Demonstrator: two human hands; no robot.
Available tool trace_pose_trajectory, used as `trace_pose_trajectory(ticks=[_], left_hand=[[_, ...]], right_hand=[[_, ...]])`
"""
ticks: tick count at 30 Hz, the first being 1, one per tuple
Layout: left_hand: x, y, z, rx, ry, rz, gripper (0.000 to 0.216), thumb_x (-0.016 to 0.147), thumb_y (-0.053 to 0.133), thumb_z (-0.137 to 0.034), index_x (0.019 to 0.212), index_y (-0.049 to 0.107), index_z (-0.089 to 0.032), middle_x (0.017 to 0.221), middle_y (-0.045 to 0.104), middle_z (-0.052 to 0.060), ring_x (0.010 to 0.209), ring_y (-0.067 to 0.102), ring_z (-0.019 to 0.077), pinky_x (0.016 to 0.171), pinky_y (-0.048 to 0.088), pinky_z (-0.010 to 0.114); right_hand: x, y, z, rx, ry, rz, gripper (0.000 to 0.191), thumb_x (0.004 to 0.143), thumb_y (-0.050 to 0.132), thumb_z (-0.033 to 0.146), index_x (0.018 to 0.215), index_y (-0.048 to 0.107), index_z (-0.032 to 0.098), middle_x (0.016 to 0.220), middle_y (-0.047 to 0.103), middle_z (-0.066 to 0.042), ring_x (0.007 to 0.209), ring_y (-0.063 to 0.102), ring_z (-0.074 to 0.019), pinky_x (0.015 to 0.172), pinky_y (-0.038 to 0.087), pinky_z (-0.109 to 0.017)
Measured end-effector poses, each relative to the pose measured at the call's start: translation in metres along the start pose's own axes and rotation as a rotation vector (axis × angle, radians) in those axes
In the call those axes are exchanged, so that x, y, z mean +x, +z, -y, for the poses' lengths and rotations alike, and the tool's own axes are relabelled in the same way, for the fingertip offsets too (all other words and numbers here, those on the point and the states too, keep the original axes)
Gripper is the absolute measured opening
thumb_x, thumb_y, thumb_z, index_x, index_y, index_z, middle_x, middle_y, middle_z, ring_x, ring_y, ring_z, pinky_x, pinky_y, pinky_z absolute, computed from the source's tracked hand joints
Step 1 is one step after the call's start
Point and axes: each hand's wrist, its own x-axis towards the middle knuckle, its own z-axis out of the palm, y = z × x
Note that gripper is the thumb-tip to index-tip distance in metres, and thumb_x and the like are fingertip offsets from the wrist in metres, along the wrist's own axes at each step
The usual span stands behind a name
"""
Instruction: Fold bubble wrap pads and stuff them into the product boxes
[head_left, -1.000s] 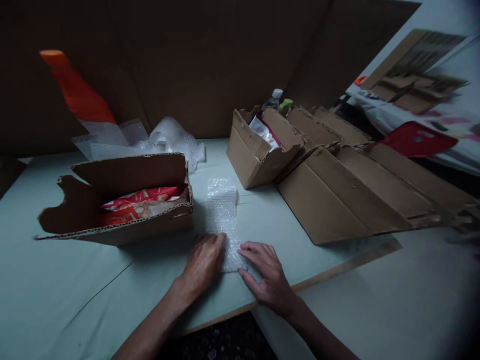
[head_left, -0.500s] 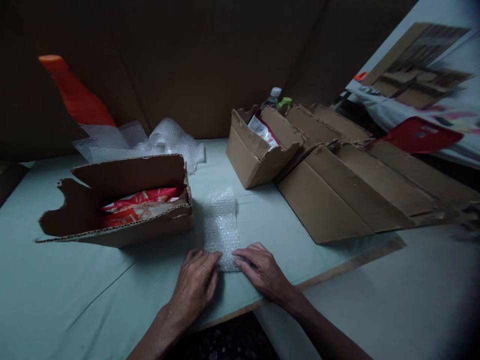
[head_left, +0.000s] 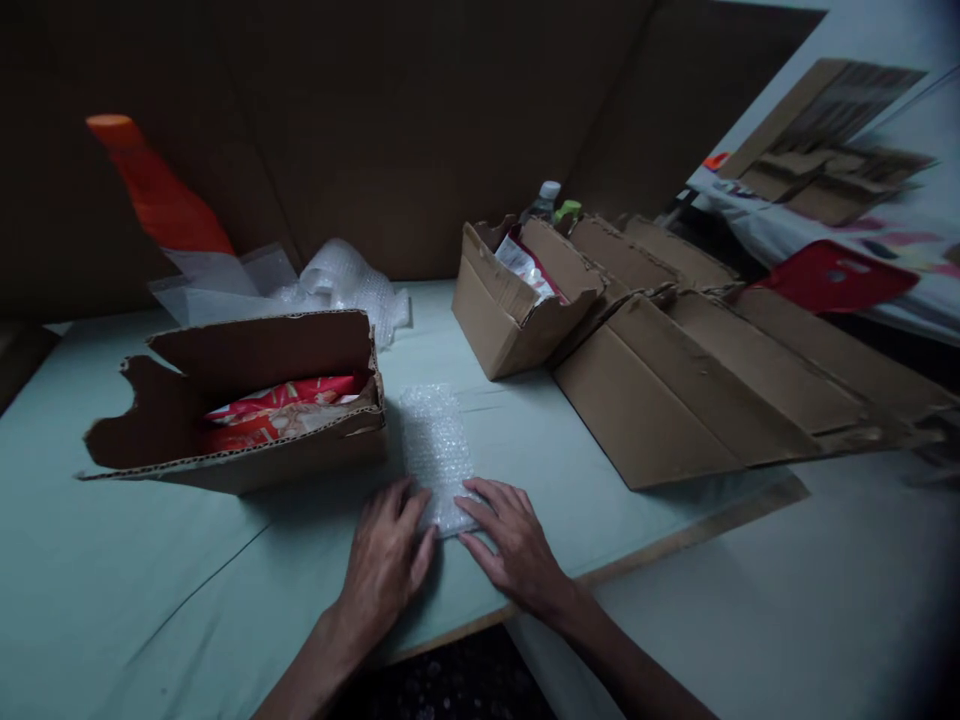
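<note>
Both forearms come in from the near side and angle toward each other, wrists low over the desk [head_left: 210, 610]. The left hand [head_left: 386, 545] and right hand [head_left: 514, 545] are loosely spread, fingers a bit bent, thumbs apart from the index fingers, fingertips at either side of a bubble wrap strip [head_left: 435, 440]. That strip lies flat between the two cardboard box groups, its near end at the hands, the rest stretching away from them.

Room-wise, the desk's brown front edge runs just below the hands, slanting up to the right. Left's the tight side: an open carton [head_left: 300, 465] with red packets [head_left: 285, 410] sits near the strip. More green cloth shows on the right, before the row of cardboard boxes [head_left: 660, 400].
</note>
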Motion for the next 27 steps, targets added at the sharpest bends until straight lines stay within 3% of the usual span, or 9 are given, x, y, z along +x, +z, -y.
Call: trace_pose_trajectory(ticks=[4,7,10,14,17,20,23,27], left_hand=[[-0.005,-0.001,0.001,-0.035,0.087,0.058,0.03,0.088,0.06,-0.02,0.118,0.061,-0.019,0.125,0.064,0.014,0.111,0.059,0.0298,0.092,0.053,0.046],[-0.005,-0.003,0.001,-0.12,0.075,0.108,0.029,0.089,0.052,-0.011,0.115,0.063,-0.019,0.111,0.07,0.01,0.103,0.062,0.026,0.089,0.054,0.043],[-0.001,-0.006,0.001,-0.217,0.037,0.13,0.026,0.092,0.051,-0.015,0.115,0.063,-0.019,0.102,0.072,0.009,0.094,0.064,0.0241,0.085,0.054,0.041],[0.003,-0.007,-0.001,-0.196,-0.021,0.173,0.022,0.094,0.052,-0.024,0.111,0.066,-0.019,0.101,0.071,0.009,0.093,0.064,0.0257,0.083,0.054,0.043],[0.003,-0.005,-0.003,-0.191,-0.061,0.104,0.025,0.094,0.053,-0.027,0.115,0.064,-0.018,0.11,0.069,0.011,0.099,0.064,0.0254,0.087,0.054,0.042],[0.002,-0.002,-0.003,-0.201,-0.05,0.041,0.026,0.095,0.051,-0.023,0.117,0.063,-0.018,0.112,0.068,0.011,0.102,0.064,0.0242,0.088,0.054,0.039],[0.005,0.0,-0.001,-0.195,-0.044,0.073,0.026,0.094,0.047,-0.015,0.112,0.066,-0.02,0.103,0.07,0.009,0.095,0.066,0.0226,0.085,0.054,0.037],[0.012,0.004,0.003,-0.186,-0.057,0.1,0.03,0.091,0.046,-0.01,0.11,0.068,-0.019,0.093,0.071,0.007,0.086,0.066,0.0212,0.077,0.054,0.033]], right_hand=[[0.005,-0.002,-0.005,0.03,-0.001,0.003,0.027,0.089,0.066,0.018,0.116,0.066,0.022,0.121,0.07,-0.012,0.111,0.063,-0.0288,0.091,0.048,-0.047],[0.007,-0.012,-0.006,0.13,0.019,0.015,0.018,0.091,0.066,0.022,0.108,0.069,0.022,0.106,0.075,-0.009,0.097,0.067,-0.0257,0.085,0.049,-0.043],[0.006,-0.019,-0.007,0.229,0.082,-0.004,0.016,0.092,0.066,0.027,0.107,0.069,0.022,0.09,0.077,-0.006,0.082,0.069,-0.0218,0.079,0.051,-0.04],[0.003,-0.019,-0.009,0.201,0.134,-0.082,0.019,0.095,0.06,0.026,0.112,0.069,0.023,0.1,0.077,-0.007,0.091,0.071,-0.0232,0.081,0.053,-0.04],[0.003,-0.015,-0.012,0.174,0.115,-0.071,0.019,0.095,0.059,0.023,0.11,0.07,0.023,0.1,0.077,-0.007,0.092,0.071,-0.023,0.08,0.053,-0.039],[0.007,-0.012,-0.014,0.174,0.122,-0.032,0.015,0.096,0.059,0.023,0.105,0.071,0.022,0.093,0.077,-0.006,0.085,0.07,-0.0219,0.078,0.052,-0.039],[0.011,-0.011,-0.015,0.18,0.135,-0.007,0.013,0.095,0.06,0.024,0.102,0.07,0.021,0.086,0.076,-0.005,0.079,0.069,-0.021,0.077,0.05,-0.039],[0.009,-0.015,-0.012,0.123,0.13,-0.099,0.023,0.094,0.057,0.021,0.114,0.067,0.022,0.104,0.073,-0.008,0.094,0.068,-0.0239,0.082,0.052,-0.041]])
